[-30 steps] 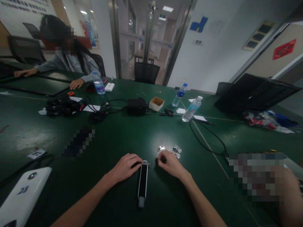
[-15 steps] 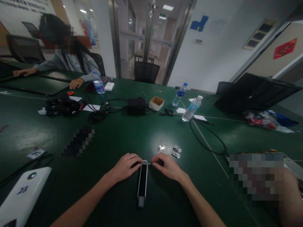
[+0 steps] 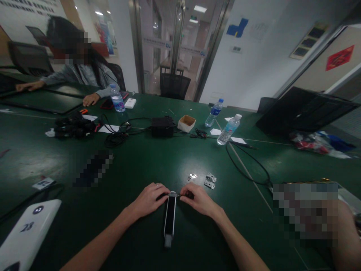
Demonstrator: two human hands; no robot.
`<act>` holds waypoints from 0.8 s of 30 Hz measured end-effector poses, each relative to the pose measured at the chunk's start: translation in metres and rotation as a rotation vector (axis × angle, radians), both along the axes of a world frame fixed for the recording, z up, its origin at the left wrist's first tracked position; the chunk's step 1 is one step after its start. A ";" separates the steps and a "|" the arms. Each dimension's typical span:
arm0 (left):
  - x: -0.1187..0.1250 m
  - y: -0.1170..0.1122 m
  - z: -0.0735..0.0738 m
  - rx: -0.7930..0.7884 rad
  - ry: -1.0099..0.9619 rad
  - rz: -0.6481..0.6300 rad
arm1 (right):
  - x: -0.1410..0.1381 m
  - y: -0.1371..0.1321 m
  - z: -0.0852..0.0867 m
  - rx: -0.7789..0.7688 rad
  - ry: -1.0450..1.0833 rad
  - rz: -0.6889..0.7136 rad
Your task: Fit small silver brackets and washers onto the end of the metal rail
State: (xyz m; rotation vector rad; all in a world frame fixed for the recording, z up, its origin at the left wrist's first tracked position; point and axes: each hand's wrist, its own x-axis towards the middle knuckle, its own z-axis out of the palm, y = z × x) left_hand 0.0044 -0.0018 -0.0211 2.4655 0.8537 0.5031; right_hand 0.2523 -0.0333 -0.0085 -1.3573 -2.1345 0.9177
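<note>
A long narrow black piece with silver edges (image 3: 169, 218) lies lengthwise before me, a grey block (image 3: 168, 241) at its near end. Across its far end sits a small metal part (image 3: 173, 194). My left hand (image 3: 152, 197) has thumb and fingertips closed on the left end of that part. On the right, my right hand (image 3: 199, 197) pinches something thin and dark at the part's other end, too small to make out. Just beyond my right hand are several small metal bits (image 3: 193, 176) and metal hinge-like brackets (image 3: 210, 180).
Water bottles (image 3: 229, 130), a small open box (image 3: 186, 123) and a black box with cables (image 3: 163, 127) stand farther back. A white case marked 28 (image 3: 29, 229) lies at left. Another person's hand (image 3: 346, 226) is at far right; someone sits at the back left.
My right fingertips have shifted very slightly left, closer to the metal part. My left hand and the long black piece look unmoved.
</note>
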 end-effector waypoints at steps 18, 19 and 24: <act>-0.001 0.000 -0.001 -0.039 0.006 0.010 | 0.018 0.012 -0.012 0.351 -0.319 -0.204; -0.001 0.000 -0.001 -0.043 0.008 0.010 | 0.022 0.014 -0.015 0.373 -0.388 -0.244; -0.001 0.000 -0.002 -0.048 0.012 0.023 | 0.031 0.019 -0.022 0.351 -0.647 -0.314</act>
